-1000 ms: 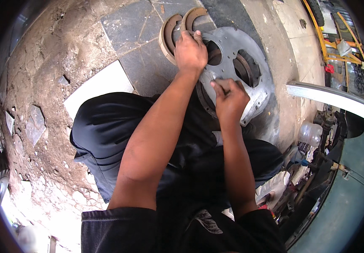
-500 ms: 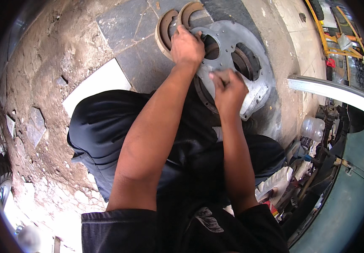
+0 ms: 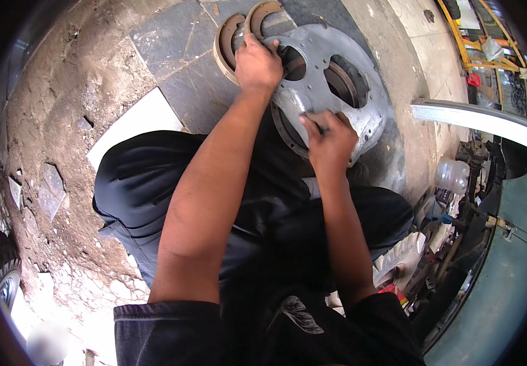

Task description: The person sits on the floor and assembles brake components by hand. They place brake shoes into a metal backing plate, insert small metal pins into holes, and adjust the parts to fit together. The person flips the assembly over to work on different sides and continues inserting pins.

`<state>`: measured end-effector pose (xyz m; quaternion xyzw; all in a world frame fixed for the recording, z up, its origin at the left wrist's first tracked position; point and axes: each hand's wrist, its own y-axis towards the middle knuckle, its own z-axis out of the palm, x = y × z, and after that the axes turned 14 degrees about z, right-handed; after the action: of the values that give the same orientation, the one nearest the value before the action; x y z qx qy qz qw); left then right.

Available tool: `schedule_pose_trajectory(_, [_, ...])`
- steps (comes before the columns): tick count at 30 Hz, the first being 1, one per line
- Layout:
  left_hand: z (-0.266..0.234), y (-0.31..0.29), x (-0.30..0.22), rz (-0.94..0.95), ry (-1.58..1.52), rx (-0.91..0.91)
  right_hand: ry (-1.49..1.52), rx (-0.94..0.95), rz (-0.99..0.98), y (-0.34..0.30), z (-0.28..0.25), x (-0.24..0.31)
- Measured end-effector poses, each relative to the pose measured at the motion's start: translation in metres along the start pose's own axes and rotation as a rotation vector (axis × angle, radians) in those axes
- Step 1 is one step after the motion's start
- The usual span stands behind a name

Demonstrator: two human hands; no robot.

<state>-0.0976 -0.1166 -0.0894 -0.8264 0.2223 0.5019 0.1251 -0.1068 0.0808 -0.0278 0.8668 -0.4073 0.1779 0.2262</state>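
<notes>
A round grey metal plate [image 3: 317, 91] with large cut-outs and small bolt holes lies in front of me, tilted over other round parts. My left hand [image 3: 258, 66] is closed on its left rim, thumb on the upper face; the fingertips under the edge are hidden. Over the near part of the plate my right hand [image 3: 332, 139] is curled, thumb against fingers, slightly blurred. A small dark thing seems pinched there, too hidden to name. Beyond my left hand lie two curved brake shoes [image 3: 224, 52]. A dark ring [image 3: 286, 131] and a rusty curved part [image 3: 343, 82] show beneath the plate.
Dark floor tiles [image 3: 184, 91] lie under the parts, beside a white sheet [image 3: 134, 125] and broken, dusty ground [image 3: 62, 110]. At right are a metal beam [image 3: 477, 119], a clear plastic bottle [image 3: 452, 175] and a green panel [image 3: 498, 268]. My bent legs flank the plate.
The whole scene has shifted slightly left and up in view. My right hand is still curled over the plate's near part, blurred in both frames; my left hand keeps its hold on the rim.
</notes>
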Motion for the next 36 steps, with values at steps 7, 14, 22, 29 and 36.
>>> schedule_pose_trajectory(7, [-0.003,-0.001,-0.002,-0.007,-0.001,-0.003,-0.016,-0.016,0.048,-0.005,-0.001,-0.001])
schedule_pose_trajectory(14, [0.0,-0.002,-0.016,-0.002,0.007,0.042,0.065,0.019,0.104,0.031,0.017,-0.005])
schedule_pose_trajectory(22, [0.001,-0.003,-0.003,0.028,0.009,-0.039,0.238,-0.031,0.166,-0.025,-0.038,-0.034])
schedule_pose_trajectory(29, [0.01,0.003,0.005,0.041,0.037,-0.104,0.773,0.105,0.63,0.018,-0.094,-0.028])
schedule_pose_trajectory(36, [-0.035,-0.018,-0.064,0.385,-0.297,-0.134,1.34,-0.068,0.837,0.023,-0.035,-0.057])
